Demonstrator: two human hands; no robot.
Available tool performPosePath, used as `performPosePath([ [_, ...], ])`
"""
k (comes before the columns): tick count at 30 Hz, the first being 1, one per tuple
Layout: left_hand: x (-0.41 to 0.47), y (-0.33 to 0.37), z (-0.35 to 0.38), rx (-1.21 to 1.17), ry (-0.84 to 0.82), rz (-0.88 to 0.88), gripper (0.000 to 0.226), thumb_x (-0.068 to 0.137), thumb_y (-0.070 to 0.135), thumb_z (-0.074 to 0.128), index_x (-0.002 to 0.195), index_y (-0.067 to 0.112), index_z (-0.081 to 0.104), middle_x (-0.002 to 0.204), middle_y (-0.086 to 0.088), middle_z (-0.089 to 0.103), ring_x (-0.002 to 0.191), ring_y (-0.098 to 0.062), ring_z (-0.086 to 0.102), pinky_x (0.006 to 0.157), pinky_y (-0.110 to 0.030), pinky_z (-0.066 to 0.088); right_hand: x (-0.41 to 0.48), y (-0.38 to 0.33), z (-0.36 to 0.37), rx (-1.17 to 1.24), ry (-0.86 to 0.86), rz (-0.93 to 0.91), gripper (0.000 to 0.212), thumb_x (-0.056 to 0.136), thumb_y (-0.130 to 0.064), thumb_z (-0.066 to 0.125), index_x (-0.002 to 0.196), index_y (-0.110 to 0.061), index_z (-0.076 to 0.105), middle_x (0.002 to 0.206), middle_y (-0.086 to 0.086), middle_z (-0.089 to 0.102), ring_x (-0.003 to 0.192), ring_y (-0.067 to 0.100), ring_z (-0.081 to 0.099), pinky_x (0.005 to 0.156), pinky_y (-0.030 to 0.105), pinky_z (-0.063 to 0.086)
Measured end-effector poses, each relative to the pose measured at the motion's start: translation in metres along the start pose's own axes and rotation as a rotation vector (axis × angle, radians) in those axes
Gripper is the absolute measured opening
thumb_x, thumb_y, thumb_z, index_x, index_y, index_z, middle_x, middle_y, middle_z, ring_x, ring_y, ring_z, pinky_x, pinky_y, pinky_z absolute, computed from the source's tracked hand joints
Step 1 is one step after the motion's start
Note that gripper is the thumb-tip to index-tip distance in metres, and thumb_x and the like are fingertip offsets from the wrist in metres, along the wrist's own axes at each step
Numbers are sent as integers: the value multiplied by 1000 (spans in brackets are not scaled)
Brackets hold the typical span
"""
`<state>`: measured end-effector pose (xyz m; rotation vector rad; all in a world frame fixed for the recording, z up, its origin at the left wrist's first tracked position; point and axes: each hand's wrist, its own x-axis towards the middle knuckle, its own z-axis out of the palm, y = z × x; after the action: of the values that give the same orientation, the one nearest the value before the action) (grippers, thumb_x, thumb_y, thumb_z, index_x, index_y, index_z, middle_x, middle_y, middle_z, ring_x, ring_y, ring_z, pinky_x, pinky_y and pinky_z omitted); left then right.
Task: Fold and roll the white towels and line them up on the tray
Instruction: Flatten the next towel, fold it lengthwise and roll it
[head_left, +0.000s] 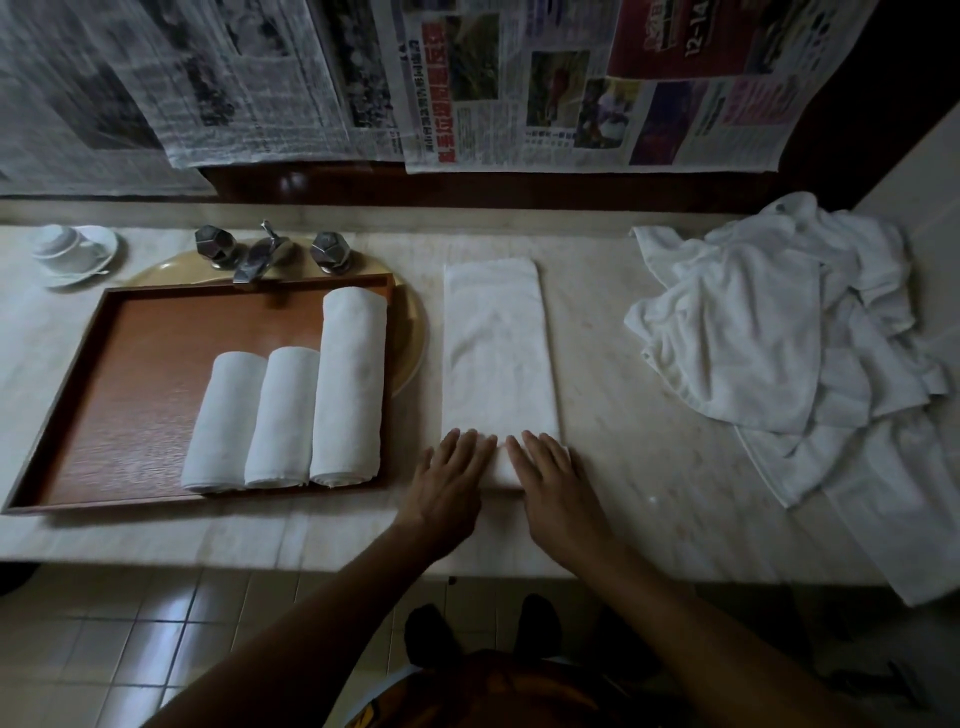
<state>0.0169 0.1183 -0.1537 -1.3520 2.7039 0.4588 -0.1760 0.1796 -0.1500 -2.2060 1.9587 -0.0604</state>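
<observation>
Two hands (449, 483) (558, 483) press towel (498, 353); newspaper (597, 88) reads "12-14".

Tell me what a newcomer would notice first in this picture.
Three rolled white towels lie side by side on the brown tray at the left, the rightmost one longer than the others. In the middle of the counter, the left hand and the right hand press flat on the near end of a long folded towel. A rumpled heap of white towels sits at the right.
</observation>
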Motion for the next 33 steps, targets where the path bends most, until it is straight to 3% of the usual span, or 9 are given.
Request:
performPosePath([
  [2,4,-4,-3,-68,39,45,76,95,15,59,161,15,20,158,-9,33,144,-31,31,112,-50,43,3,5,-6,15,-5,-24,86,82,-4,64,160,-16,31,156,11,42,142,32,42,115,45,37],
  [4,2,-5,-5,-109,56,68,73,94,12,62,159,12,28,150,-9,41,135,-28,39,105,-46,49,2,7,-10,42,-22,-49,86,81,1,63,160,-17,32,153,9,46,139,30,45,113,42,40],
  [9,-26,3,-4,-148,33,66,71,99,25,63,160,14,27,157,-4,38,140,-21,37,112,-35,43,-16,-1,-17,112,-139,-64,84,90,-2,60,162,-23,22,158,3,40,142,24,39,116,35,36],
  [12,-46,6,-8,-225,-17,67,67,101,27,63,158,11,32,160,-5,37,145,-21,35,120,-33,35,-28,-10,-23,156,-226,-40,75,98,-18,62,162,-26,22,157,0,41,140,22,41,110,36,41],
  [17,-58,-3,-15,-325,-37,57,56,101,44,60,148,19,42,153,2,44,138,-14,43,111,-31,39,-25,-10,-41,253,-340,119,50,95,-43,67,137,-31,44,131,0,57,111,21,59,90,36,50],
  [22,-45,-13,-16,-422,-9,-10,42,100,53,55,133,26,54,132,10,55,115,-10,52,94,-38,49,-6,5,-43,342,-368,159,40,96,-51,59,132,-35,55,132,-5,58,121,23,52,98,39,43],
  [24,-36,-13,-17,-443,16,-55,42,99,51,59,131,24,58,129,7,56,113,-13,50,96,-39,48,1,8,-40,338,-381,175,38,102,-49,51,138,-36,53,139,-5,54,126,23,46,103,41,38],
  [28,-21,-13,-19,-441,-1,-127,42,99,44,61,132,19,62,131,2,55,120,-18,44,98,-30,36,-1,-1,-33,320,-197,195,37,108,-33,45,144,-28,52,143,-2,51,124,26,46,99,41,41],
  [33,-11,-19,-22,-461,-123,-152,57,94,64,46,133,25,61,133,4,57,128,-17,44,108,-43,41,-36,-33,-20,106,59,57,61,82,-19,77,139,-22,57,143,7,55,131,33,51,101,51,49],
])
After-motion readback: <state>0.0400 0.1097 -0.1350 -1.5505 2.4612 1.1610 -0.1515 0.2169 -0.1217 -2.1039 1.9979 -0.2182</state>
